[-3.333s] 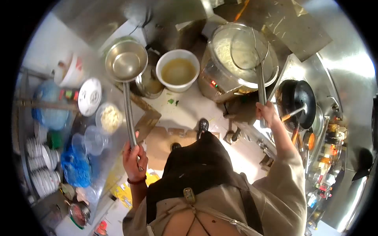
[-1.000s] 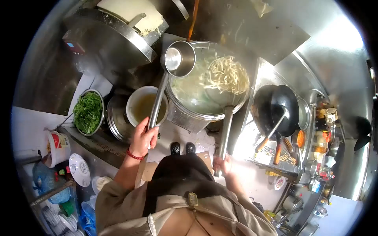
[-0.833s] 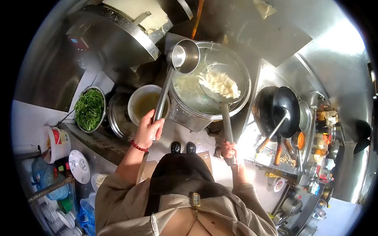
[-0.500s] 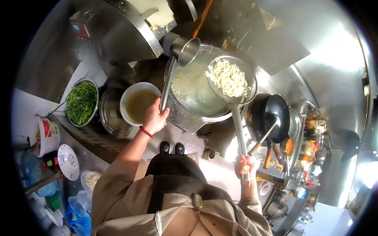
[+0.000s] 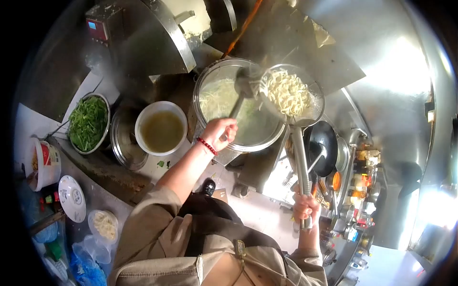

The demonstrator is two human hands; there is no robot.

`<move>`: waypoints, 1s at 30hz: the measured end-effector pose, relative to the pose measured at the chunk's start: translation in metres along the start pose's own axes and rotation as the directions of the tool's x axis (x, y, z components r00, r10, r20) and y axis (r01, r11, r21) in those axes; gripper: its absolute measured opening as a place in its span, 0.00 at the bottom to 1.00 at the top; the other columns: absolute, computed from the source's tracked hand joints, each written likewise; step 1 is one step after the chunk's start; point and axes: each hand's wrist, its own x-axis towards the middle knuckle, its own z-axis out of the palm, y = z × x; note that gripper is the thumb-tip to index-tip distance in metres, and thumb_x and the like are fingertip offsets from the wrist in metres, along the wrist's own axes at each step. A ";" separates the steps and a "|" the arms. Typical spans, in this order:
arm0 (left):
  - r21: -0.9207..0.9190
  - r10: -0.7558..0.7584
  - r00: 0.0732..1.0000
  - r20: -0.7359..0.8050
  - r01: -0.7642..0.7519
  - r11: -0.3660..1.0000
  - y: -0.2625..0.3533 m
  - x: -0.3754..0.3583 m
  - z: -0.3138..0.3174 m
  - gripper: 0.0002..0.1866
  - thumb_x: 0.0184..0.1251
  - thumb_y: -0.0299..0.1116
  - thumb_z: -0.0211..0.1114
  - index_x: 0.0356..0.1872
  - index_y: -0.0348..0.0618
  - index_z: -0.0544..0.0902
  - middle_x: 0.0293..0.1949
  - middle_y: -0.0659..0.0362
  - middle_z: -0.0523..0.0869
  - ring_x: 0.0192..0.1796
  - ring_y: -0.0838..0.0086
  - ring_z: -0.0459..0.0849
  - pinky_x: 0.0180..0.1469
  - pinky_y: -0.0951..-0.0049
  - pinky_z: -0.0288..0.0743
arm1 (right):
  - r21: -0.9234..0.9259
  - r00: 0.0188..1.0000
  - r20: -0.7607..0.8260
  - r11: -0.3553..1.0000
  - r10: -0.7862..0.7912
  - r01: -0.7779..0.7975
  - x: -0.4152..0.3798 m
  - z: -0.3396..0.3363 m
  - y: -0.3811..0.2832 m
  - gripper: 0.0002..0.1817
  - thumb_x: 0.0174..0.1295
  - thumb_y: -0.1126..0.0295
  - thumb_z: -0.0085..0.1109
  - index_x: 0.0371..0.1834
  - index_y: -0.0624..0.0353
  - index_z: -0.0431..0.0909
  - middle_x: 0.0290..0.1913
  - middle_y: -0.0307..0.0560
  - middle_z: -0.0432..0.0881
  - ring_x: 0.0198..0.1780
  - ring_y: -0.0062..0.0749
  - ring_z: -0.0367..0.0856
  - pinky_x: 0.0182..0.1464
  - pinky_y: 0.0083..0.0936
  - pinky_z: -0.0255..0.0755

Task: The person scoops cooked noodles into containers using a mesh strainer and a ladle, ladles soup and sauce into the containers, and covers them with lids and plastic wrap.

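Note:
My left hand (image 5: 221,132), with a red bead bracelet at the wrist, is closed round the handle of a metal ladle (image 5: 237,106). The ladle's head, blurred, is over the pot beside the strainer's rim. My right hand (image 5: 306,207) grips the long handle of a wire strainer (image 5: 314,106). Pale noodles (image 5: 287,93) lie in the strainer, above the right side of the large pot (image 5: 202,119). More noodles show in the steaming, cloudy water. A white bowl of brownish broth (image 5: 162,127) stands left of the pot.
A bowl of green leaves (image 5: 89,124) and a round metal lid (image 5: 128,143) are at the left. To the right are a black wok (image 5: 323,148) and several seasoning containers. Lower left, a white plate (image 5: 72,199) and a container of pale food (image 5: 104,226) show.
The ladle has swung right and down, from above the pot's left rim to beside the strainer. My left hand has moved right. The strainer and my right hand have shifted slightly right.

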 end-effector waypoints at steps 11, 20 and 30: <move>0.958 0.397 0.872 0.286 -0.262 -0.116 -0.031 -0.067 0.027 0.22 0.61 0.25 0.55 0.58 0.34 0.69 0.21 0.53 0.79 0.21 0.65 0.80 0.22 0.65 0.74 | 0.153 0.985 -0.086 0.979 0.149 -0.134 0.025 -0.076 -0.009 0.10 0.65 0.76 0.47 0.46 0.71 0.69 0.26 0.37 0.67 0.17 0.14 0.62 0.16 0.13 0.60; 0.789 0.634 0.734 0.242 0.232 -0.570 -0.067 -0.115 0.030 0.34 0.61 0.26 0.55 0.69 0.34 0.55 0.26 0.41 0.80 0.31 0.47 0.81 0.32 0.51 0.76 | 0.069 0.967 0.064 0.966 0.245 -0.250 0.007 -0.107 -0.049 0.10 0.64 0.78 0.47 0.46 0.72 0.71 0.27 0.38 0.67 0.18 0.13 0.62 0.17 0.12 0.61; 0.804 0.817 0.550 -0.172 -0.400 0.439 -0.184 -0.237 -0.003 0.05 0.64 0.26 0.58 0.35 0.38 0.71 0.20 0.63 0.72 0.15 0.82 0.69 0.14 0.79 0.61 | -0.405 0.773 0.067 0.725 0.631 -0.557 -0.069 -0.083 -0.102 0.17 0.64 0.79 0.46 0.56 0.57 0.61 0.21 0.38 0.62 0.12 0.14 0.56 0.12 0.17 0.52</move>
